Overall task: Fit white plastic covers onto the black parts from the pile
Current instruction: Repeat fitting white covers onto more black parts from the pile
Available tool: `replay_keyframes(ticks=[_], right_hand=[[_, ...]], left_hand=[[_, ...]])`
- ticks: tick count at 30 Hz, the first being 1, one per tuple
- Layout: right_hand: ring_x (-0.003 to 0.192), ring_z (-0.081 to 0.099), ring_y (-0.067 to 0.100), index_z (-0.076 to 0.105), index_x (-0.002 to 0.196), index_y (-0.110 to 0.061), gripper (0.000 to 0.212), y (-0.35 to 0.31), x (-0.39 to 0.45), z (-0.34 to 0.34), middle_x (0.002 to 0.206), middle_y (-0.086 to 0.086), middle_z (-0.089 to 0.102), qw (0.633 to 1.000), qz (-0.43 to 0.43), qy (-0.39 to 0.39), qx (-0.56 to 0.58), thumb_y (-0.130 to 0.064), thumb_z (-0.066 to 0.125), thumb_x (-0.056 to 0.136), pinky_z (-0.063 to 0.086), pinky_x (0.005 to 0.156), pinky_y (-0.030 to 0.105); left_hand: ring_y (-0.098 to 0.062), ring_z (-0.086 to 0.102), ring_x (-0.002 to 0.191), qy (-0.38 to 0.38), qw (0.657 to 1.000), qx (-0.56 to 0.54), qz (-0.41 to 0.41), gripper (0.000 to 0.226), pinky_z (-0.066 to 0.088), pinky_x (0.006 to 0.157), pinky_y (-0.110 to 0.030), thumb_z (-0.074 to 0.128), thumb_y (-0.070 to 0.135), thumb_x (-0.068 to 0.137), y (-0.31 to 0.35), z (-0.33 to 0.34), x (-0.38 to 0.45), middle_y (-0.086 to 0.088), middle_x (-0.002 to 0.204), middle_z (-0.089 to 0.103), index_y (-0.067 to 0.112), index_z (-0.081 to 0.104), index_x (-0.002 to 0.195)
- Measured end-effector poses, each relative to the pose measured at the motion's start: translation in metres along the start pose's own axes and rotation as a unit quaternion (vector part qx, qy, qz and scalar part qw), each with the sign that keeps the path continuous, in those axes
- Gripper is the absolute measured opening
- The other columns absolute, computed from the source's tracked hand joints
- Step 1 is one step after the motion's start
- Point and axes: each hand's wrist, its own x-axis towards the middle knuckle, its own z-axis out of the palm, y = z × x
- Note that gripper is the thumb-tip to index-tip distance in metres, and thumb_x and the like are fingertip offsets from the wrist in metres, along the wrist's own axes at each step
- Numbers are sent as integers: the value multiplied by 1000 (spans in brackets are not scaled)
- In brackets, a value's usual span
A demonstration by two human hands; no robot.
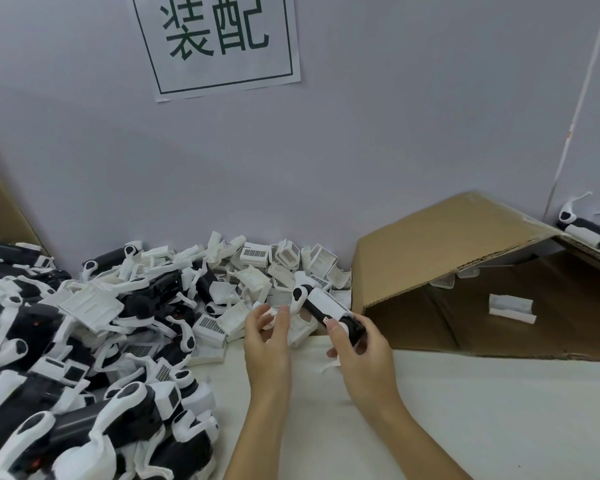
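A cardboard box [499, 271] lies tipped on its side just right of the hands, its opening facing them. Left of the hands and beyond them spreads the pile [101, 323] of black parts and loose white covers. The right hand [357, 348] grips a black part [329, 311] by its lower end, a white cover [328, 301] seated along its top. The left hand [267, 337] hangs beside it, fingers relaxed around a small white piece [269, 315] at its fingertips; whether it pinches that piece I cannot tell.

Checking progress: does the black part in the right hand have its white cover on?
On: a white cover sits over the black part.
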Motion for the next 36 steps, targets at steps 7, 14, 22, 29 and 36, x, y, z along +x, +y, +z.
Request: replay_keyframes(ticks=[7,14,22,29,36], right_hand=[[91,69,11,61,113,-29,53,-2,-8,-1,99,-13,70,992,-19,-124,-9,-62,67,72,53,73,22],[101,62,-4,51,130,-41,65,-13,-11,4,108,-25,61,953,-33,-190,-232,-68,57,71,53,84,17],[68,64,29,66,103,-5,25,-35,10,23,102,21,69,934,340,-99,48,-26,57,95,62,66,40],[89,71,36,53,125,-6,45,-162,83,-14,117,23,55,894,104,-3,435,-42,36,103,48,84,49],[61,65,15,69,99,-7,24,-77,22,-11,77,8,70,992,90,-33,81,-16,48,103,48,59,26]], left_hand=[[-28,72,92,-30,996,-81,-28,28,60,78,-42,65,32,94,0,-3,4,-20,117,65,19,59,117],[-23,68,94,35,997,31,69,16,55,75,-33,65,35,93,-2,-10,7,-6,104,70,26,63,105],[-25,42,134,86,990,42,104,37,35,112,-54,37,35,104,-3,-13,5,5,141,44,30,49,138],[-19,47,121,97,989,18,109,29,45,99,-50,36,13,105,-6,-11,4,3,128,50,23,56,125],[-26,58,107,35,995,59,74,22,47,95,-52,45,6,102,-11,-5,5,-2,109,65,18,63,110]])
